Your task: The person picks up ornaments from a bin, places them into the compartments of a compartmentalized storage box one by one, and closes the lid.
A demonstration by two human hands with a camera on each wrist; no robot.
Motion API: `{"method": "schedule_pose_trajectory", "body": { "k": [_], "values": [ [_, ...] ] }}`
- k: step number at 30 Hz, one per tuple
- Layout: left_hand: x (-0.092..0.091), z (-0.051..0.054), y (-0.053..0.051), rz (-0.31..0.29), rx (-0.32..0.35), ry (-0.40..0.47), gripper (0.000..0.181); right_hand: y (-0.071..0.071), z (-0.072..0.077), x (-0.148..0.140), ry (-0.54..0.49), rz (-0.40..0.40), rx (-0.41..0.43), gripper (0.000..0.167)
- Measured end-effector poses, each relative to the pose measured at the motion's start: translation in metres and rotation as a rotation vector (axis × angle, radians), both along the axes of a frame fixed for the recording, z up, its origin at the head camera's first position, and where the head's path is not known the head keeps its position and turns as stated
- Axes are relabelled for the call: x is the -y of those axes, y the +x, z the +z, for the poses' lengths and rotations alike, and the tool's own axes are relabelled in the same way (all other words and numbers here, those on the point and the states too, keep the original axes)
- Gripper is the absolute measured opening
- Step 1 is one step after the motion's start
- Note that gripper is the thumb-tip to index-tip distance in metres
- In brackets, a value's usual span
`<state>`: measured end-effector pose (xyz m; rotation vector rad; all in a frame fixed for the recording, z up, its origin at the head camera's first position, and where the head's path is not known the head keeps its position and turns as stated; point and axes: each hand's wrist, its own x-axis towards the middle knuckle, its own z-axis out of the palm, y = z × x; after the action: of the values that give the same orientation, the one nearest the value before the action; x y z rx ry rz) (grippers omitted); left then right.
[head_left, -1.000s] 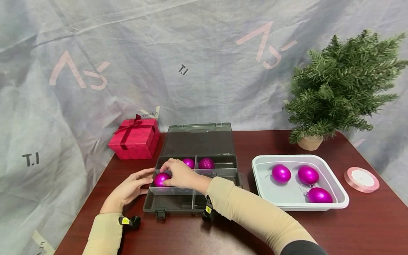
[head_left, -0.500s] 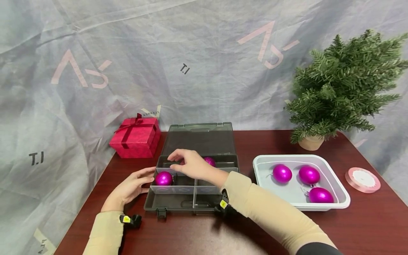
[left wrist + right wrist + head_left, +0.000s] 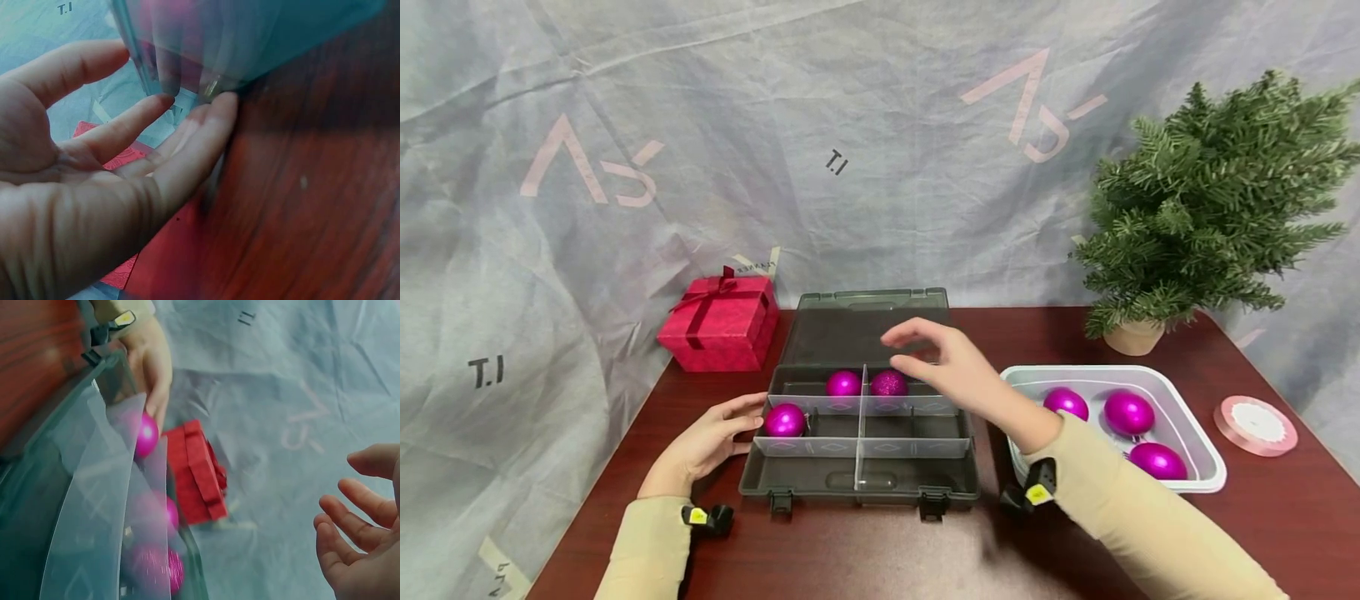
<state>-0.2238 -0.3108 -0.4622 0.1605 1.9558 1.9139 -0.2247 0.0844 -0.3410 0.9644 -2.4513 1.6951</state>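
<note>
Baubles (image 3: 1129, 412) | probably light, slick, brittle (most look glossy) | best cupped gently round the middle | right grip (image 3: 953, 367) spread, unladen; left grip (image 3: 709, 440) spread against box (image 3: 801, 477)

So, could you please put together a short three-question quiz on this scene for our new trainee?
1. Multiple choice: seen from the head camera, which compartment of the clear plastic organizer box holds the glittery magenta bauble?
A) front left
B) back right
C) middle right

2. True or false: the right hand is holding nothing.

3. Count: how many smooth magenta baubles lie in the white tray?

Key:
1. B, back right.
2. True; both the head and right wrist views show it empty.
3. Three; the right arm partly covers the tray, but all three can be seen.
</note>
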Motion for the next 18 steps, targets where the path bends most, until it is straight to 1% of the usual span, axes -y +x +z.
{"method": "schedule_pose_trajectory", "body": {
  "k": [7,12,15,18],
  "values": [
    [-0.001,0.001,0.0,-0.001,-0.002,-0.003,0.06,0.01,-0.006,-0.05,-0.015,-0.079,0.007,0.027],
    [-0.001,0.001,0.001,0.0,0.002,-0.001,0.061,0.016,-0.007,-0.079,-0.06,-0.129,-0.026,0.025],
    [-0.001,0.002,0.001,-0.002,0.0,0.001,0.061,0.019,-0.007,-0.097,-0.061,-0.169,-0.048,0.026],
    [-0.001,0.002,0.001,-0.002,0.0,0.004,0.06,0.02,-0.009,-0.115,-0.059,-0.212,-0.035,0.027]
  ]
}}
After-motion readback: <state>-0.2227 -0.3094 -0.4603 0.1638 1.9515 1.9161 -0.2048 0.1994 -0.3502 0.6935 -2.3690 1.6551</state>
